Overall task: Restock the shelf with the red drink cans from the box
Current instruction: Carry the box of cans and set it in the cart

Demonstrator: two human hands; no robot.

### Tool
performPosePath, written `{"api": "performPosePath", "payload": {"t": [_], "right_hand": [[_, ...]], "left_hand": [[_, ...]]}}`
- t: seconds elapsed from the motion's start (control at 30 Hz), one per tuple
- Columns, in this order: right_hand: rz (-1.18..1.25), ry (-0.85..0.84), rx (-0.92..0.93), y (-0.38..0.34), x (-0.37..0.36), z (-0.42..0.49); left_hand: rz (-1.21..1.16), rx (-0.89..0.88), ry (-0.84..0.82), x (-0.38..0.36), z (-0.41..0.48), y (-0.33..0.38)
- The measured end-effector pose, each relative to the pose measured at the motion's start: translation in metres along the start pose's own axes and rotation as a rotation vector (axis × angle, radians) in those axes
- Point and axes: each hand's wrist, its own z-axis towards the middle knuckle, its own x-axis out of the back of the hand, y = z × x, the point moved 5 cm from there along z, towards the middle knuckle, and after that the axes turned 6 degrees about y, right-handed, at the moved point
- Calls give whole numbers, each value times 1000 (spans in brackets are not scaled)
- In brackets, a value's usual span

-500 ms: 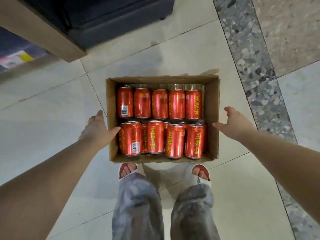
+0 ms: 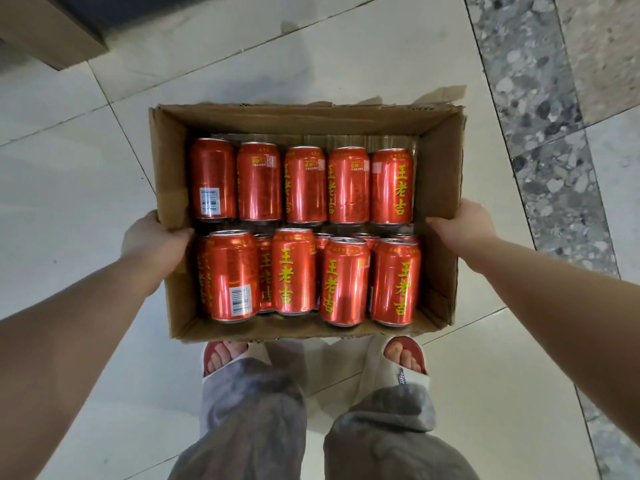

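Note:
An open cardboard box [image 2: 440,188] fills the middle of the head view. Several red drink cans [image 2: 301,185] with yellow characters stand in it in rows, a far row of single cans and a near row stacked deeper. My left hand [image 2: 152,240] grips the box's left wall, thumb hooked over the rim. On the opposite wall my right hand [image 2: 460,223] holds on the same way. The box looks larger and closer than the floor beneath it.
Pale floor tiles lie all around, with a speckled stone strip [image 2: 540,109] running down the right side. The base of a wooden unit [image 2: 45,32] shows at the top left. My feet in sandals [image 2: 405,358] stand just behind the box.
Both hands have closed onto the box's side walls, where before they hovered open beside it. The box now appears bigger and nearer to the camera.

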Motion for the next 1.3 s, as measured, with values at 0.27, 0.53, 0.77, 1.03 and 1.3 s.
{"api": "performPosePath", "payload": {"t": [0.27,0.53,0.77,1.03,1.3], "right_hand": [[14,-9,50,-4,19,-21],[-64,-39,150,-45,104,-91],[-136,-89,220,-93,209,-175],[-368,-90,367,-158,343,-296],[-498,-161,626,-221,437,-421]], "left_hand": [[-67,-38,50,22,-21,-8],[-74,3,56,117,-95,4],[-177,49,67,221,-184,10],[-290,93,91,341,-313,10],[-338,130,191,452,-440,-17]]}}
